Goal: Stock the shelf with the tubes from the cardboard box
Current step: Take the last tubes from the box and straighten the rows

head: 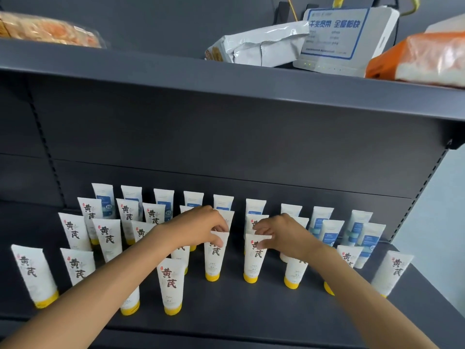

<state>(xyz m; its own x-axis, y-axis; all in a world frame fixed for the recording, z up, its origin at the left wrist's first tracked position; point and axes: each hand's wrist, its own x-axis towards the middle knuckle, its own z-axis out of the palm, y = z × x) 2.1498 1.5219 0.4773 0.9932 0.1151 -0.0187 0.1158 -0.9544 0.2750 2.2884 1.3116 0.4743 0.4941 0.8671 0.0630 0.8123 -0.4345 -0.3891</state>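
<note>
Several white tubes stand cap-down in rows on a dark grey shelf. Front ones have yellow caps and dark characters; rear ones carry blue labels. My left hand pinches the top edge of one yellow-capped tube in the middle. My right hand pinches the top of the neighbouring yellow-capped tube. Both tubes stand on the shelf. The cardboard box is out of view.
The shelf above carries a white foil bag, a white router with a blue label, an orange packet and a snack pack. Bare shelf surface lies along the front edge and at the far left.
</note>
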